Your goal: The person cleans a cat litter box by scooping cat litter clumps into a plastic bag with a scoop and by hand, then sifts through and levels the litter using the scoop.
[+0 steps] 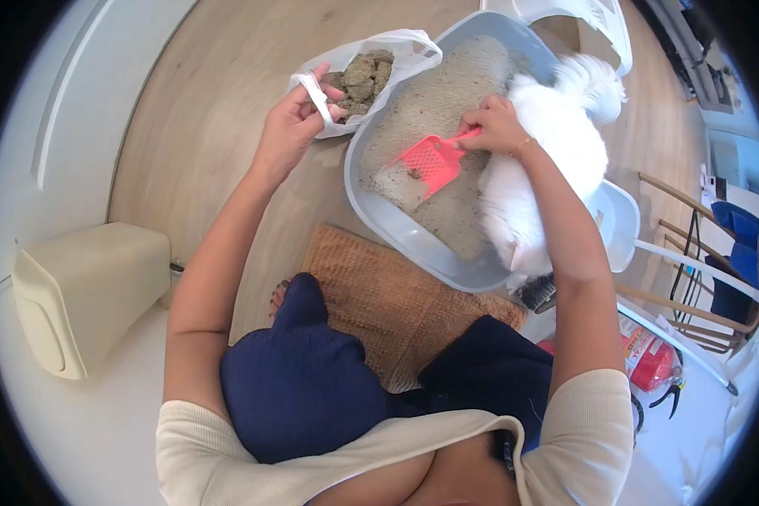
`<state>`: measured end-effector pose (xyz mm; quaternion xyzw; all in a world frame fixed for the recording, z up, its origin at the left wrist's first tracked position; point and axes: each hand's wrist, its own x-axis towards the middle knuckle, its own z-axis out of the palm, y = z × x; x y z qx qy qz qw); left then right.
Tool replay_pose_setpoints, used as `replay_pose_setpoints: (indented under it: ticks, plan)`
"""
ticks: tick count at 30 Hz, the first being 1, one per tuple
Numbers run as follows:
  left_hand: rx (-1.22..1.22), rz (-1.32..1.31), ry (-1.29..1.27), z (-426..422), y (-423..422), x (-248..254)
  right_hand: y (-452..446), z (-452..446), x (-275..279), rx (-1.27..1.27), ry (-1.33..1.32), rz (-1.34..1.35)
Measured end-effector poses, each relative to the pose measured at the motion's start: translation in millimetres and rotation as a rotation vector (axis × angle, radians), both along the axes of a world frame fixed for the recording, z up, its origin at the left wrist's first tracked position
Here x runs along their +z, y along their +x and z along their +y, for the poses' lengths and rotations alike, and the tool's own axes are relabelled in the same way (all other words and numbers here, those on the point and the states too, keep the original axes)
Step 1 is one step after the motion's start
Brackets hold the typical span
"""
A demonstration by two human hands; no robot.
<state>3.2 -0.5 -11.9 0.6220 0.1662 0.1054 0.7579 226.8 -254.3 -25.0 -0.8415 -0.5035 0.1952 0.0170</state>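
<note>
My right hand (pixel 492 125) grips the handle of a pink slotted litter scoop (pixel 434 162). The scoop's blade is low over the litter (pixel 426 97) in a grey-blue litter box (pixel 364 198), with a small dark clump on it. My left hand (pixel 299 114) holds a white plastic bag (pixel 409 52) by its handle loop, beside the box's left rim. Inside the bag are clumps of used litter (pixel 361 78). A white fluffy cat (pixel 557 135) is at the box's right side, partly behind my right forearm, its head low near the front rim.
A brown textured mat (pixel 371 295) lies before the box. A cream bin (pixel 97 291) stands at the left. To the right are a long-handled dustpan (pixel 616 223), a dark brush (pixel 538 293), a red fire extinguisher (pixel 652 361) and a wooden-framed chair (pixel 691 287). White plastic (pixel 603 25) sits behind the box.
</note>
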Motion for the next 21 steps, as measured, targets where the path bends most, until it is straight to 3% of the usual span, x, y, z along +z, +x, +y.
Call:
replay_pose_setpoints:
  ticks: [8,10,14,19,21]
  plan:
    - [-0.014,0.014,-0.001,1,0,-4,23,-18,24,-0.099,-0.068,0.157]
    - [-0.009,0.017,0.010,1,-1,-3,36,-24,32,-0.277,-0.015,0.332]
    - [-0.001,0.007,0.009,-1,2,-4,36,-33,30,-0.241,0.238,0.100]
    - [0.007,0.005,0.000,-3,2,-3,30,-22,39,-0.260,0.200,0.382]
    - [0.005,0.011,0.002,-3,0,-2,30,-22,45,-0.316,0.132,0.341]
